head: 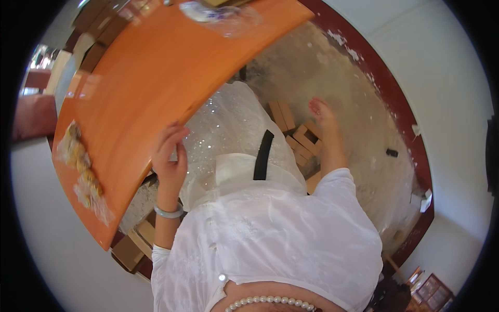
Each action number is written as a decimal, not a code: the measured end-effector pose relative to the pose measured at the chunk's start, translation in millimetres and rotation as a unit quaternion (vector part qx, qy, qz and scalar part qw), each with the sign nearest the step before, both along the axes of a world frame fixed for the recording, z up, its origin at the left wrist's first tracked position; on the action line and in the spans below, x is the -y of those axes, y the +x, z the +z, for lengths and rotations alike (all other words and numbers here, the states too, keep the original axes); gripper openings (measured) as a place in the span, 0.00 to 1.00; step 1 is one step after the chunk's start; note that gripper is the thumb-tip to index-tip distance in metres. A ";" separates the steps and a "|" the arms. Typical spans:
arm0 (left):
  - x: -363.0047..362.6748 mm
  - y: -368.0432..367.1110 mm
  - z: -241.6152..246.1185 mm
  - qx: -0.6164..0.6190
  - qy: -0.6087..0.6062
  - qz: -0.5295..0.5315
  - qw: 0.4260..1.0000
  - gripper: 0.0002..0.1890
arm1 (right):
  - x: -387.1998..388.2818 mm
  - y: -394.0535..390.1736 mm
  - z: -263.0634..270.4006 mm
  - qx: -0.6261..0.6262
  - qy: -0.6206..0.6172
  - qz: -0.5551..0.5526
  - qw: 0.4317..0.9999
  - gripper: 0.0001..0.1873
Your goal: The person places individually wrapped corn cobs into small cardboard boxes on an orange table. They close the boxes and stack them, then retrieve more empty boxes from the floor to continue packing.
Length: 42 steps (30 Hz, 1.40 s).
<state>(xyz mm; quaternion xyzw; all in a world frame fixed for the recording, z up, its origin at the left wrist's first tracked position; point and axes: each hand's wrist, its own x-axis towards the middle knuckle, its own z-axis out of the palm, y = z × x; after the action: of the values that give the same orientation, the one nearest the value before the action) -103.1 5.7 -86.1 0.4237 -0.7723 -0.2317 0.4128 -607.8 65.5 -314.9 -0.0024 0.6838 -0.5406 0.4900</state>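
Note:
My left hand (170,150) is raised beside the front edge of the orange tabletop (136,89), thumb and fingers apart, with nothing in it. A pale bangle (168,213) circles that wrist. Out to the other side, my right hand (322,112) hangs over the floor with loosely bent fingers and nothing visible in it. Between the arms, a white skirt with shiny specks (234,117) covers my lap. A short black strip (264,156) lies on it. Along the table's left side runs a row of clear plastic wrapping with yellowish items (82,165).
Clear plastic bags (222,17) lie at the table's far end. Brown cardboard boxes (308,138) sit on the floor near my right arm, and more boxes (130,247) are under the table's left end. A small black object (391,152) rests on the concrete floor (362,128) near the wall.

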 end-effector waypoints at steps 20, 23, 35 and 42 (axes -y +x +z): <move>116.4 -186.1 3.8 0.292 0.068 0.073 0.951 0.28 | -26.5 -1.1 -244.3 -0.154 0.402 0.297 0.852 0.29; 116.8 -191.7 9.5 0.353 0.041 0.083 0.931 0.29 | -33.1 -12.4 -272.9 -0.175 0.445 0.239 0.845 0.36; 122.4 -172.4 17.8 0.407 0.031 0.040 0.912 0.31 | -87.0 -104.4 -380.7 -0.195 0.452 0.241 0.836 0.39; 93.7 -123.8 27.6 0.419 0.024 0.077 0.904 0.37 | -3.7 -79.3 -362.8 -0.200 0.434 0.562 0.675 0.43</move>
<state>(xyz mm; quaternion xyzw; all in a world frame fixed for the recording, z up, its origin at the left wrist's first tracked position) -227.0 -88.0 -58.5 0.5498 -0.8331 -0.0185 0.0578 -687.1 69.2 -677.6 -0.2816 0.7930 0.2074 0.4989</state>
